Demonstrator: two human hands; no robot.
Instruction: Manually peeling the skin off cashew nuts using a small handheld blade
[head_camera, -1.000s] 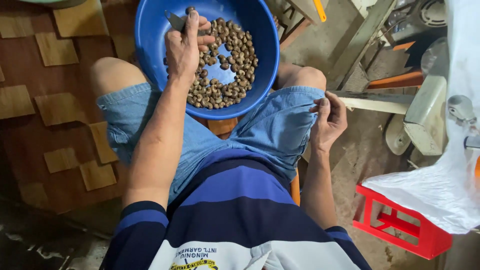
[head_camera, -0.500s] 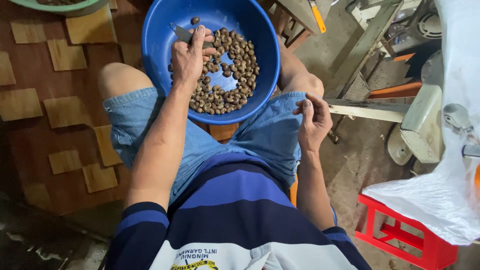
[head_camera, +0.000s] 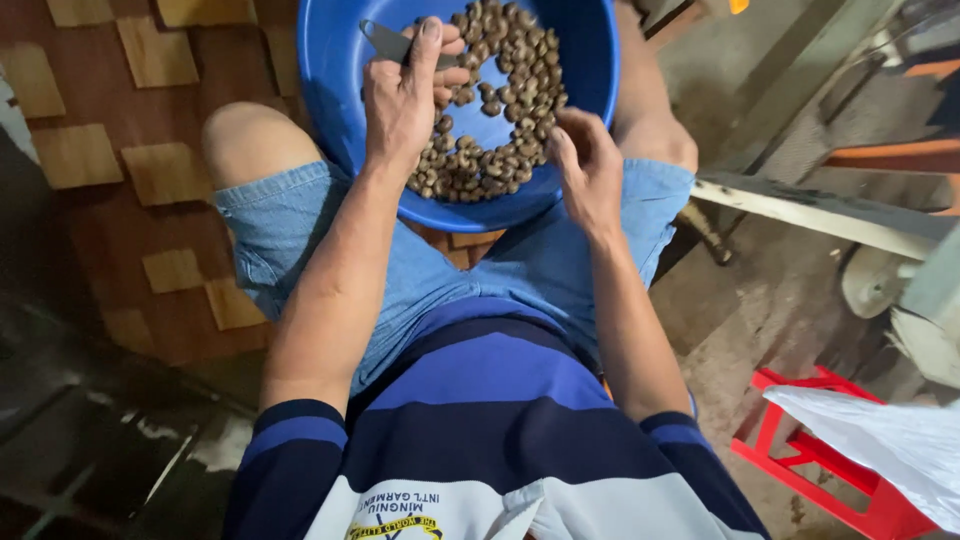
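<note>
A round blue plastic basin (head_camera: 345, 90) rests between my knees, with a heap of small brown nuts (head_camera: 495, 95) inside it. My left hand (head_camera: 405, 95) is over the basin, its fingers closed on a thin grey metal tool (head_camera: 385, 42) whose tip points left. My right hand (head_camera: 588, 165) reaches over the basin's near right rim, fingers curled down among the nuts; whether it holds one is hidden. I sit in blue denim shorts and a striped shirt.
Brown floor with tan square tiles (head_camera: 165, 170) lies to the left. On the right are a red plastic stool (head_camera: 810, 470), a white plastic bag (head_camera: 890, 440), a pale wooden plank (head_camera: 820, 210) and grey machine parts (head_camera: 900, 290).
My right hand has moved from my right thigh up and left to the basin's rim, into the nuts. My left hand stays in the basin holding the tool. The view has shifted closer.
</note>
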